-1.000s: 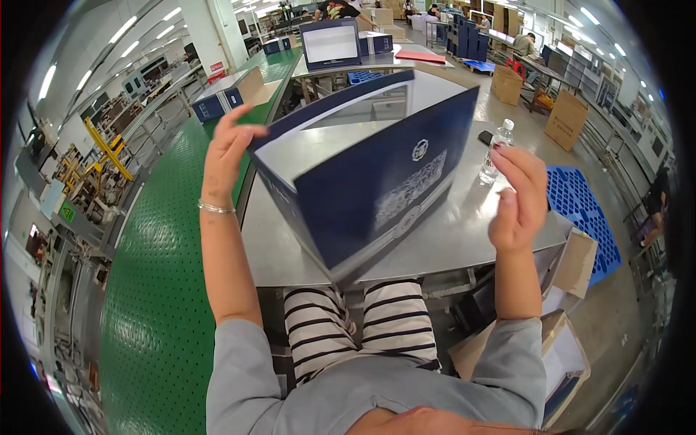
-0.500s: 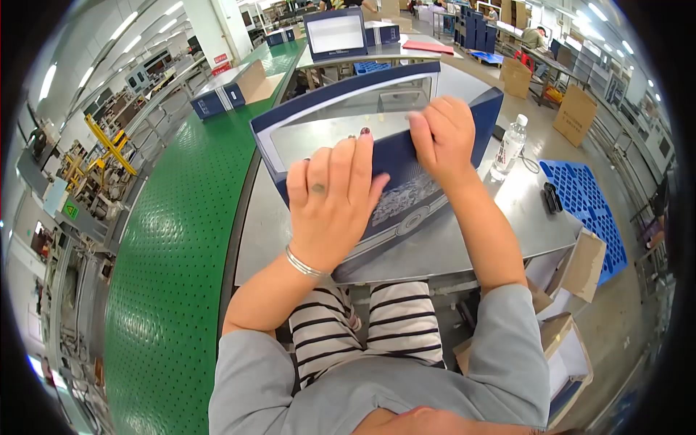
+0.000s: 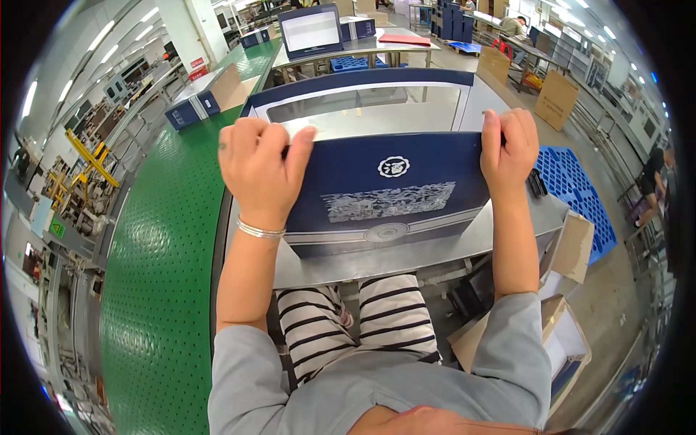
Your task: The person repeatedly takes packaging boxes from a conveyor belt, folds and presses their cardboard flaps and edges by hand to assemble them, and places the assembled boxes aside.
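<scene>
A dark blue cardboard box stands on the metal table in front of me, its near panel bearing a white round emblem and a silver printed pattern. Its inside is white, and the far panel has a wide cut-out window. My left hand is closed over the near panel's upper left corner, thumb on the near side. At the upper right corner, my right hand grips the box edge with fingers curled. The fingertips behind the panel are hidden.
A green perforated conveyor belt runs along my left, with another box on it. Ahead, a blue frame-like box stands on a further table. Right are a blue plastic pallet, a small black object and open cartons.
My left hand has moved left to the box's left corner, and my right hand has moved right to the other corner. The box has turned to face me squarely. The bottle is now out of sight.
</scene>
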A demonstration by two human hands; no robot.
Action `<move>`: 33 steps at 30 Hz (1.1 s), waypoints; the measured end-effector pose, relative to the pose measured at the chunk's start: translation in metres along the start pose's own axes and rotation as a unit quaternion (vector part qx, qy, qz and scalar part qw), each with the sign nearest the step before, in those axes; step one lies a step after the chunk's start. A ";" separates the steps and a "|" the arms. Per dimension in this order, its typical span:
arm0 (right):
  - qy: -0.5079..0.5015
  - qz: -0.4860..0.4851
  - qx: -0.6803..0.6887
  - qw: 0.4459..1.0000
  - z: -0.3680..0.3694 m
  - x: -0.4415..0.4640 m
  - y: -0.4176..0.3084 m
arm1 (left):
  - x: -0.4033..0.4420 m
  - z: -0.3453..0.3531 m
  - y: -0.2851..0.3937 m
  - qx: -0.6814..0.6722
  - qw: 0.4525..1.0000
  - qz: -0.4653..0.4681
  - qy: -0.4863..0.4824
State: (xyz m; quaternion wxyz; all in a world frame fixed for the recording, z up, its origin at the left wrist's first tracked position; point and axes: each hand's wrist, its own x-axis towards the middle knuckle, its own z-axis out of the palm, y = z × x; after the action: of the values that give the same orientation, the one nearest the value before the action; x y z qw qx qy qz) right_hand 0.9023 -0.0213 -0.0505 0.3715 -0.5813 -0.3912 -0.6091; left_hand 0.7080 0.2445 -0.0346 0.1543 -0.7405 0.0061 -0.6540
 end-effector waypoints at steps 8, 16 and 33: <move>-0.031 0.034 -0.099 0.994 -0.051 -0.009 0.005 | -0.005 0.018 0.047 0.007 0.998 -0.009 -0.057; 0.008 -0.136 0.150 0.979 -0.134 -0.013 -0.077 | 0.011 0.078 0.065 -0.287 0.958 -0.024 -0.004; 0.009 -0.032 0.256 0.966 -0.099 -0.008 -0.035 | 0.016 0.084 0.041 -0.431 0.898 -0.084 -0.034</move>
State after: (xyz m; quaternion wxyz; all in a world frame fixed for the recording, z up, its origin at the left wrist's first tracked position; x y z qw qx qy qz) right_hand 0.8295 -0.0968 -0.0614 0.4921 -0.4482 -0.5493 -0.5052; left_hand 0.7996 0.2200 -0.0370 -0.2349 -0.7540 0.2198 -0.5727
